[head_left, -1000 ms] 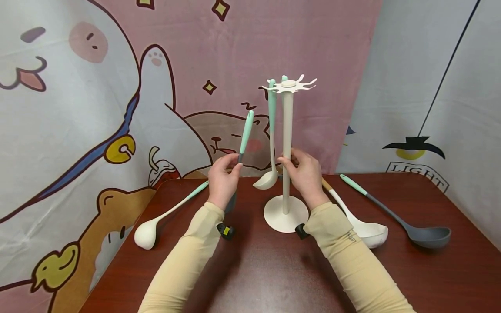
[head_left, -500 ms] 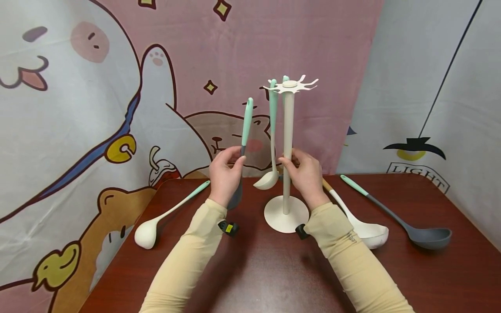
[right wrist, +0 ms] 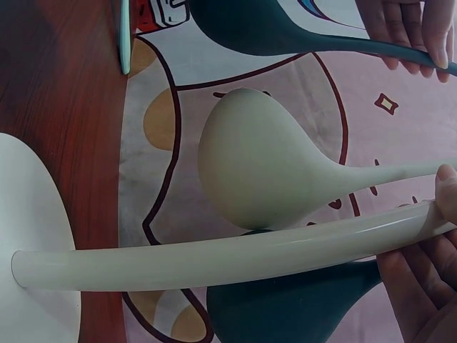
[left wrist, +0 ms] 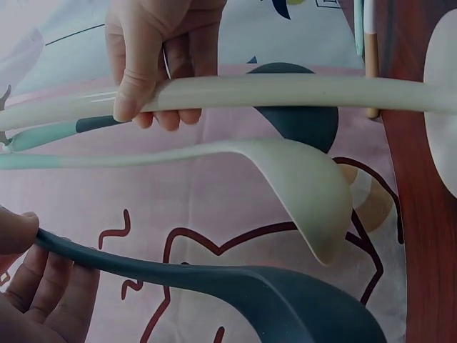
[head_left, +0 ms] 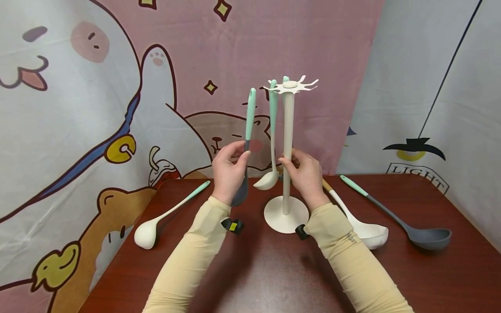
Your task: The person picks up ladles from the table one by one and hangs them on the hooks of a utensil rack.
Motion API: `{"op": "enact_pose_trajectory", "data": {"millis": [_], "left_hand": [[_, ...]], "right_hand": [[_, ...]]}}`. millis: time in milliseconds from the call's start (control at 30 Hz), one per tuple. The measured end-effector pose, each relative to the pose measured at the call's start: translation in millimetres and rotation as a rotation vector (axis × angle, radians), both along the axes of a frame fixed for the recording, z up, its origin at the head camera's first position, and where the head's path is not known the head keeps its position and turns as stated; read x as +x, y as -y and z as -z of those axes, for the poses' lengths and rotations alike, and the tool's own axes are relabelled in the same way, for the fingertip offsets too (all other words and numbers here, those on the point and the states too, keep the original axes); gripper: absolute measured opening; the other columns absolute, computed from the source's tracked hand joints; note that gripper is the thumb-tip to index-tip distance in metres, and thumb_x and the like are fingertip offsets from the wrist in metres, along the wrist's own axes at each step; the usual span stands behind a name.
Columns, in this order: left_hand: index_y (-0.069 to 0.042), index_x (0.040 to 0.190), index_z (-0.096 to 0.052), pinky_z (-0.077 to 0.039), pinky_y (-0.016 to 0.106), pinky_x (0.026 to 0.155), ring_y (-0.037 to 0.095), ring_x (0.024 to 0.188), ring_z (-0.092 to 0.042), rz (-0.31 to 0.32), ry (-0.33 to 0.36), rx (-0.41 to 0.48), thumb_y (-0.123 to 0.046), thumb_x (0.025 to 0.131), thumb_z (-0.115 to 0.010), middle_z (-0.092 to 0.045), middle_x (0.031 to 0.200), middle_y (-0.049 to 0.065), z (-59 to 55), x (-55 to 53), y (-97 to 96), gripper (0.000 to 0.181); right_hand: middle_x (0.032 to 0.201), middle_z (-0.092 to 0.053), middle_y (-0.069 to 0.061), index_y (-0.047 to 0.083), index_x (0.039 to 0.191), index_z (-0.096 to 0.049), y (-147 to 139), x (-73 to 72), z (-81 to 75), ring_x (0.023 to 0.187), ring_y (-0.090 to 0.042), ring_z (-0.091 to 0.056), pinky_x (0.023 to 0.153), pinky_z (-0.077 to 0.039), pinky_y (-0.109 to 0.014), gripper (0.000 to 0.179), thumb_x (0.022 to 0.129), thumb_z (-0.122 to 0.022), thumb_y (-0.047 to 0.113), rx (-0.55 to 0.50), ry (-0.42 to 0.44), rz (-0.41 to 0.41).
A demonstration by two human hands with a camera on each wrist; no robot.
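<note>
My left hand (head_left: 228,174) pinches the dark grey neck of a ladle (head_left: 251,113) with a mint handle. It is held upright off the table, handle end up, left of a cream utensil stand (head_left: 288,121). My right hand (head_left: 307,176) grips the stand's pole about midway. A white ladle (head_left: 267,180) with a mint handle hangs from the stand's left side. Behind the pole hangs another dark ladle (left wrist: 307,125), clearest in the wrist views. The raised ladle's bowl (left wrist: 285,296) points down, partly hidden by my left hand in the head view.
A white ladle (head_left: 145,234) with a mint handle lies at the table's left. To the right lie a white ladle (head_left: 368,232) with a wooden-coloured handle and a dark grey ladle (head_left: 428,237). A printed cloth (head_left: 313,43) hangs behind the table (head_left: 274,278).
My left hand has raised the grey ladle and moved it slightly right, closer to the stand. The right hand and the stand have stayed put.
</note>
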State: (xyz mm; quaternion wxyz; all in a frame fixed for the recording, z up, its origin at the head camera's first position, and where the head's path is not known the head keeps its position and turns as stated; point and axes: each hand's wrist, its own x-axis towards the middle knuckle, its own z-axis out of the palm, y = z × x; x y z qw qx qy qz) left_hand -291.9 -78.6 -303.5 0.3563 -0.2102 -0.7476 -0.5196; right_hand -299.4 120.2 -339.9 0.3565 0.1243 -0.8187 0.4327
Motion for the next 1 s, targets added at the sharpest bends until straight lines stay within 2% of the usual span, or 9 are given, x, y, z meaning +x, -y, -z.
{"op": "enact_pose_trajectory", "data": {"millis": [233,433,1000], "left_hand": [[-0.003,0.108,-0.074,-0.056,0.036,0.078,0.023,0.088,-0.066,0.016,0.018,0.025,-0.005,0.09,-0.072,-0.069,0.094,0.01,-1.0,2.2,-4.1,0.018],[-0.004,0.109,-0.074,-0.056,0.035,0.075,0.021,0.088,-0.066,0.031,0.03,0.05,-0.005,0.091,-0.072,-0.069,0.095,0.01,-3.8,3.2,-8.2,0.018],[-0.003,0.107,-0.074,-0.057,0.035,0.076,0.021,0.088,-0.066,0.039,0.038,0.057,-0.005,0.09,-0.073,-0.068,0.093,0.01,-10.2,2.7,-21.3,0.017]], "right_hand": [[0.086,-0.074,-0.008,0.01,0.097,-0.074,0.3,-0.1,0.7,0.078,-0.025,-0.07,0.069,-0.054,-0.044,0.019,0.086,-0.079,0.025,-0.003,-0.012,-0.003],[0.086,-0.074,-0.008,0.01,0.097,-0.074,-0.2,0.9,0.7,0.078,-0.025,-0.07,0.067,-0.054,-0.044,0.021,0.087,-0.078,0.028,0.003,-0.017,-0.007],[0.087,-0.074,-0.009,0.009,0.098,-0.074,0.3,0.3,1.4,0.079,-0.026,-0.071,0.068,-0.055,-0.044,0.022,0.087,-0.077,0.028,0.003,-0.024,-0.012]]}}
